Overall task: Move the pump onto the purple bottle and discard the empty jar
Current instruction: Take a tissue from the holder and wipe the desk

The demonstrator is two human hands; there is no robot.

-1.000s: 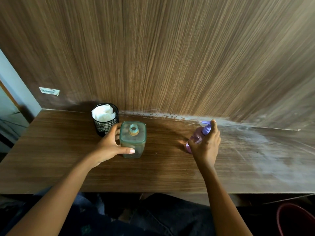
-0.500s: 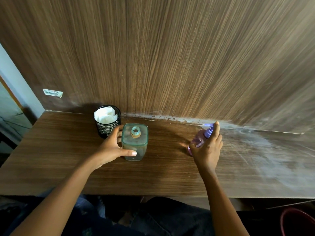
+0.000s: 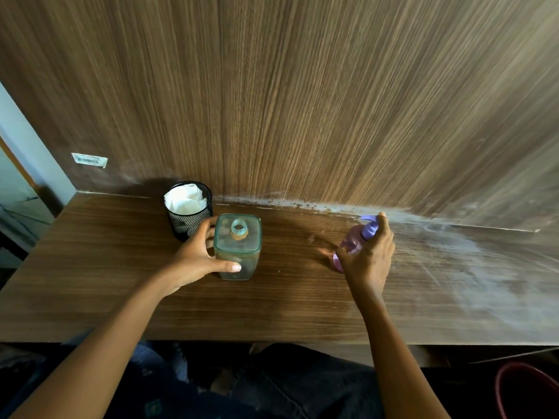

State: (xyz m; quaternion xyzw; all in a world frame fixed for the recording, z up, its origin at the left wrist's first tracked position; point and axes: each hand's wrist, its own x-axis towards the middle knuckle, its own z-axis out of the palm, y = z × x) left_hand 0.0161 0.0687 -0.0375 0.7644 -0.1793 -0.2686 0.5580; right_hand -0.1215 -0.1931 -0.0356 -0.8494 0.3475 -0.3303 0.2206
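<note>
An empty square glass jar with an open neck stands upright on the wooden table. My left hand grips its left side, thumb across the front. To the right stands a small purple bottle with a purple pump on top. My right hand wraps around the bottle from the near side, with the index finger lying along the pump. Much of the bottle is hidden by that hand.
A black mesh cup holding white tissue stands just behind and left of the jar, against the wooden wall panel. A red bin sits on the floor at the lower right, below the table edge.
Both hands keep the same holds on the jar and the bottle. Only the view has shifted slightly.
</note>
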